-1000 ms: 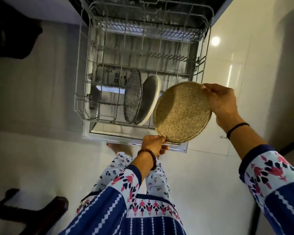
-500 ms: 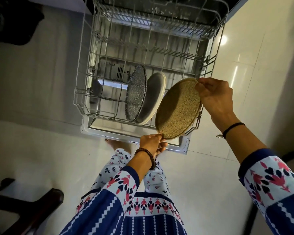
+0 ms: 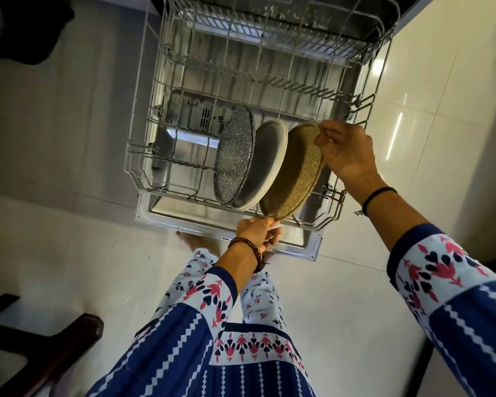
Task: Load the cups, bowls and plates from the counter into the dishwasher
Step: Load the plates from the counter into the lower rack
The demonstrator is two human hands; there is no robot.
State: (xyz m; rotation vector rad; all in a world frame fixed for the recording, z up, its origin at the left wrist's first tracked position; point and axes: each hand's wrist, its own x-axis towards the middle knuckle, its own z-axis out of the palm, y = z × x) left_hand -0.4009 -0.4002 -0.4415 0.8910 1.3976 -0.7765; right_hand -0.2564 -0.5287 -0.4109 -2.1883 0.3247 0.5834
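Note:
A speckled tan plate (image 3: 294,173) stands on edge in the pulled-out lower dishwasher rack (image 3: 143,156), at the right of two plates that stand there. My right hand (image 3: 345,151) pinches its top rim. My left hand (image 3: 259,232) holds its bottom rim near the rack's front edge. Beside it stands a pale grey plate (image 3: 268,164), and left of that a dark speckled plate (image 3: 235,153). All three lean the same way.
The open dishwasher door (image 3: 304,247) lies below the rack, close to my legs. An upper rack (image 3: 269,27) sits further back. A dark wooden chair (image 3: 43,348) stands at the lower left on the pale tiled floor (image 3: 69,253).
Both hands have moved the tan plate left and down into the rack and turned it edge-on, next to the pale grey plate.

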